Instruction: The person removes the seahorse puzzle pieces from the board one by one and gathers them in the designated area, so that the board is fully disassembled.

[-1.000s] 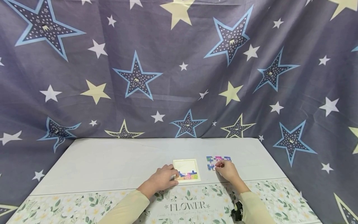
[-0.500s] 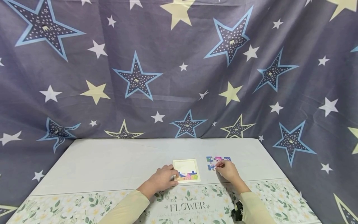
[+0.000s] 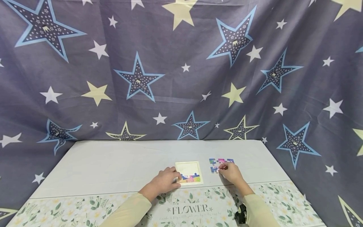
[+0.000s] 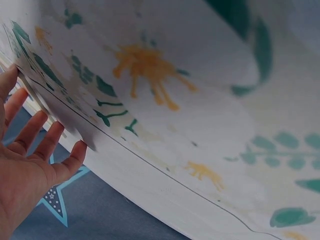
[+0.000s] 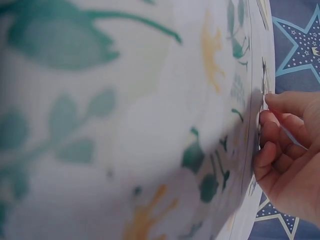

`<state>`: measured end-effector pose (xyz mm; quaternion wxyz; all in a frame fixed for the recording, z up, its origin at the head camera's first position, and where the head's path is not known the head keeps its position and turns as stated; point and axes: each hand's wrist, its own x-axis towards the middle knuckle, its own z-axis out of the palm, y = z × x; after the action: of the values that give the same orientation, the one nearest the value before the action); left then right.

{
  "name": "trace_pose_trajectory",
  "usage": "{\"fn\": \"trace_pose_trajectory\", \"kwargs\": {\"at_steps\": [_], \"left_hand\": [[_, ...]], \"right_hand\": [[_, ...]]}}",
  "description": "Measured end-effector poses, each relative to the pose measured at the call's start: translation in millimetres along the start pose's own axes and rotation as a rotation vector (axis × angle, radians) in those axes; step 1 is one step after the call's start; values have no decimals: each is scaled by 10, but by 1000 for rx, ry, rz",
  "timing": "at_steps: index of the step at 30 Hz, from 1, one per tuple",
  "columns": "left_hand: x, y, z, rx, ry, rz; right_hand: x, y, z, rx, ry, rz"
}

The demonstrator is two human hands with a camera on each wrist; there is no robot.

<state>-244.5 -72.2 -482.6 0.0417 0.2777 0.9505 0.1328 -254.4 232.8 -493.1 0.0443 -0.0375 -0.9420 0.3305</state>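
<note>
A square cream puzzle tray lies on the table in the head view. Its near part is filled with colourful puzzle pieces, while the far part shows a bare base. My left hand rests at the tray's left rim, fingertips touching it and thumb by the near corner; the left wrist view shows these fingers spread and lightly bent. To the right lie several loose jigsaw pieces in blue, pink and green. My right hand pinches a puzzle piece at their near side, largely hidden by the fingers.
The white table has a floral strip with the word FLOWER along its near side. Behind the table hangs a dark curtain with stars. A black band is on the right wrist.
</note>
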Motion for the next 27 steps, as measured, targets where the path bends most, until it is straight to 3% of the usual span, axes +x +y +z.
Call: {"fn": "trace_pose_trajectory", "kwargs": {"at_steps": [15,27], "left_hand": [[8,-7,-24,-23,-16,-8],[5,-8,-25,-27,-14,-7]], "right_hand": [[-30,-41,-27,24,9,6],[-73,-164,68,46,-14,-37]]}}
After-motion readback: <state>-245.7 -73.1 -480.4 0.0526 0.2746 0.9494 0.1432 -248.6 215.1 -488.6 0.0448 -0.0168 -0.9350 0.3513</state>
